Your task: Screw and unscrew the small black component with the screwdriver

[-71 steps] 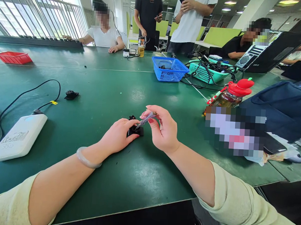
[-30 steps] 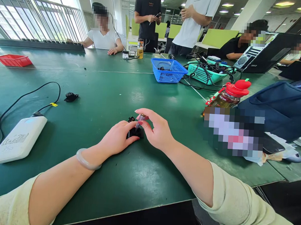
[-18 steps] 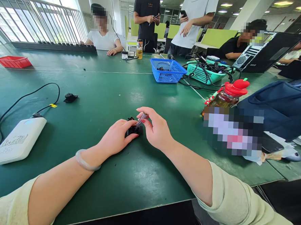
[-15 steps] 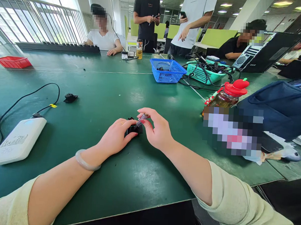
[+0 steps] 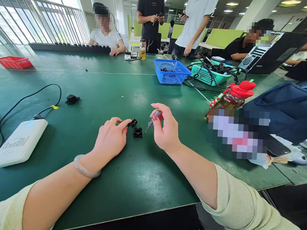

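Observation:
Between the thumb and fingers of my right hand [image 5: 166, 129] is a small screwdriver [image 5: 153, 120] with a clear purple-tinged handle, its tip slanting down to the left, clear of the parts. My left hand [image 5: 112, 135] pinches a small black part [image 5: 133, 122]; the fingers partly cover it, and its exact kind I cannot make out. Lying on the green table [image 5: 91, 198] between the hands is a second black piece [image 5: 138, 132], squarish with raised ends, touched by neither hand.
To the left are a white power bank [image 5: 19, 143] with a black cable [image 5: 27, 95] and a small black object [image 5: 72, 99]. Farther back stand a red tray [image 5: 14, 62], a blue basket [image 5: 171, 72] and a green basket [image 5: 210, 76]. A red-lidded bottle [image 5: 232, 97] and dark blue bag [image 5: 281, 109] are right.
My hands have moved apart. The screwdriver has lifted off the black parts, up and right. The squarish piece now lies alone on the table, while my left hand has drawn left with the other part.

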`<state>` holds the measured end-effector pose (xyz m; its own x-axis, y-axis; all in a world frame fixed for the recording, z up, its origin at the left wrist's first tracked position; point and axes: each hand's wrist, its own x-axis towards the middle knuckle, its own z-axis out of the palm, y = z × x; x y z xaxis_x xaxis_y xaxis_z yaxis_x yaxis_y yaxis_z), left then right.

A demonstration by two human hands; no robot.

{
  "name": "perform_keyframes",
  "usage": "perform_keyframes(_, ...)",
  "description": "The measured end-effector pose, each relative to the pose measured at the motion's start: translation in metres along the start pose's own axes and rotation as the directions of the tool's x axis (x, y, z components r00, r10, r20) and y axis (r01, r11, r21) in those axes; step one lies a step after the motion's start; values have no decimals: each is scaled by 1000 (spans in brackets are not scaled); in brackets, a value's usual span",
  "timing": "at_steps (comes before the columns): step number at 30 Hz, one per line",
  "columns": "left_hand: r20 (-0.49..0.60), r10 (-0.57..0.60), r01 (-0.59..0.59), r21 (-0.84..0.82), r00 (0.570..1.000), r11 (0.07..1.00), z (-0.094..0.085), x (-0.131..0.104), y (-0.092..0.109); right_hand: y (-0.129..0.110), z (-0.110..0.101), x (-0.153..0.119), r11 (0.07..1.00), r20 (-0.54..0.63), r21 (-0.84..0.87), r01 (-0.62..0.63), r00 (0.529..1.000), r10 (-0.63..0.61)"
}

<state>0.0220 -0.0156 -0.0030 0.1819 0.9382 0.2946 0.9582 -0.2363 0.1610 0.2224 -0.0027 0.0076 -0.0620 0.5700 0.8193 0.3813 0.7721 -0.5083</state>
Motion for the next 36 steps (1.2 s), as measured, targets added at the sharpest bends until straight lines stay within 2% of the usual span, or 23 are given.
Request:
perform_keyframes(6, 76, -10, 1, 114, 997, 993, -6, -2, 2, 4, 3, -3, 998, 37, 19, -56, 998, 55)
perform_keyframes(10, 102, -7, -7, 138, 995, 990, -6, -3, 5, 4, 2, -2, 998, -5, 47, -44, 999, 44)
perform_keyframes(14, 60, 12, -17, 96, 998, 995, -3, -2, 5, 3, 1, 0, 999, -92, -12, -30, 995, 28)
perform_keyframes(16, 26, 38, -40, 70, 999, 997, 0, -2, 3, 2, 1, 1, 998, -100, -51, -44, 994, 38)
perform_keyframes(22, 55, 222, -210, -159, 974, 965, 10, 1, -1, 5, 3, 1, 988, -38, -133, -80, 996, 75)
perform_keyframes(26, 126, 277, -240, -245, 953, 939, 12, 2, 0, 7, 3, 1, 975, 23, -180, -131, 990, 137)
perform_keyframes(29, 165, 286, -238, -259, 944, 936, 12, 2, 0, 5, 3, 0, 977, 71, -143, -159, 983, 170)
perform_keyframes(32, 147, 302, -254, -274, 942, 928, 15, 2, -2, 4, 4, -1, 987, 130, -68, -147, 979, 155)
perform_keyframes(36, 79, 336, -298, -303, 939, 905, 17, 4, -3, 1, 5, -4, 997, 168, 6, -76, 983, 74)
